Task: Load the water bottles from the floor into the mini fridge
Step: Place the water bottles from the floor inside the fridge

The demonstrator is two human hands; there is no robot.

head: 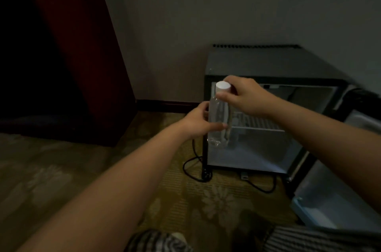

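Bottle held upright in both hands before the open mini fridge, in dim light.

Striped cloth (pixel 158 240) at the bottom edge is cut off and hard to read. Past it, the left hand (pixel 196 122) wraps the clear water bottle (pixel 219 120) at its middle, while the right hand (pixel 244 95) pinches just under the white cap (pixel 223 86). The bottle hangs in the air, in front of the left edge of the mini fridge (pixel 268 66), partly masking its wire shelf (pixel 257 126). The fridge door (pixel 340 196) runs out of frame at right. A black cable (pixel 190 166) trails on the patterned carpet (pixel 51 169); the far left corner is too dark to make out.
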